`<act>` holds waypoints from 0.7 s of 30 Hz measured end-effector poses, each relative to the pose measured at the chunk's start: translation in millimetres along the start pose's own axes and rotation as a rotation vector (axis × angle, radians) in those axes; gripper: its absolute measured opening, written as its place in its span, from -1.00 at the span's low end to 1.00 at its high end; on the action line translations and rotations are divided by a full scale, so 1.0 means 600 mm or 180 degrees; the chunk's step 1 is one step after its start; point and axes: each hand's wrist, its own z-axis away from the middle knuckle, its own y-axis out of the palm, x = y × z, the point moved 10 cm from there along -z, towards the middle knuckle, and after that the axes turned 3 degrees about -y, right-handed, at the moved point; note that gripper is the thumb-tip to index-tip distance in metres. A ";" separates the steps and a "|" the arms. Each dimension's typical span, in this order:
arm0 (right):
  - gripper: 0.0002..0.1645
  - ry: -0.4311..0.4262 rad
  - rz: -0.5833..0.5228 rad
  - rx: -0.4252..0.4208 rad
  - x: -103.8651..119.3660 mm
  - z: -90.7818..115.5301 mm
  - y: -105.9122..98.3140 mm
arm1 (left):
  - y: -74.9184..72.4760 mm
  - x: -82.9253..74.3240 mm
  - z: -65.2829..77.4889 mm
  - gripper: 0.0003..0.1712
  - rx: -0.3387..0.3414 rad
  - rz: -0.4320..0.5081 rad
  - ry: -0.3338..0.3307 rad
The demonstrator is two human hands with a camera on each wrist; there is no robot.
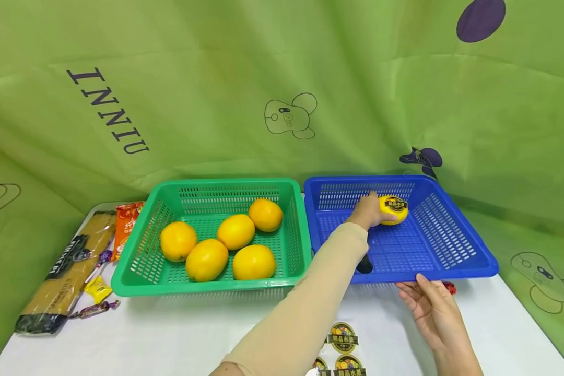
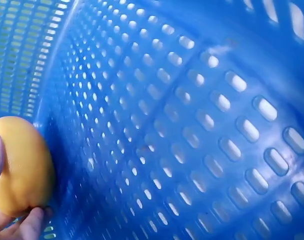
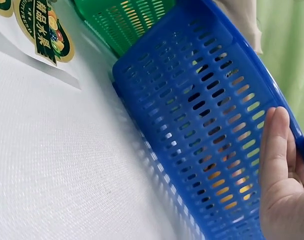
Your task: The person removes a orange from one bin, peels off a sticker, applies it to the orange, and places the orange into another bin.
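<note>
My left hand (image 1: pixel 369 210) reaches into the blue basket (image 1: pixel 451 273) and holds an orange (image 1: pixel 393 203) over its back part. A black and gold label sits on the orange's upper side. In the left wrist view, fingertips and thumb press round the orange (image 2: pixel 24 165) near the basket's perforated wall. At the front rim, my right hand (image 1: pixel 434 313) grips the edge, thumb on top and fingers underneath. The right wrist view has this hand's fingers (image 3: pixel 277 145) against the basket's outer wall. A sheet of round fruit labels (image 1: pixel 344 339) lies on the table in front.
A green basket (image 1: pixel 207 287) with several oranges stands left of the blue one. Further left lie a noodle pack (image 1: pixel 66 271), an orange-red packet (image 1: pixel 124 224) and wrapped candies (image 1: pixel 97 290). Something red (image 1: pixel 449 287) shows by the right hand. Green cloth hangs behind.
</note>
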 end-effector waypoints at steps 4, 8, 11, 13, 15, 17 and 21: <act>-0.49 0.0025 0.0015 0.0021 0.001 -0.001 0.001 | 0.001 0.002 0.004 0.08 0.0098 -0.0013 -0.0092; -0.50 0.0029 0.0060 -0.0002 0.002 0.000 0.000 | 0.001 0.003 0.007 0.07 0.0174 -0.0030 -0.0093; -0.50 0.0068 0.0083 -0.0015 0.002 0.001 -0.001 | 0.000 0.001 0.010 0.07 0.0203 -0.0145 -0.0079; -0.49 0.0109 0.0078 -0.0008 -0.001 0.000 0.000 | -0.004 0.002 0.011 0.08 0.0216 -0.0246 -0.0051; -0.49 0.0134 0.0061 0.0013 -0.005 -0.001 0.000 | -0.010 0.004 0.013 0.09 0.0252 -0.0356 -0.0005; -0.49 0.0131 0.0032 0.0044 -0.005 -0.001 0.000 | -0.016 0.002 0.015 0.06 0.0346 -0.0389 0.0109; -0.47 0.0114 -0.0064 0.0108 0.001 0.001 -0.002 | -0.033 -0.015 0.024 -0.08 0.0615 -0.0268 0.0460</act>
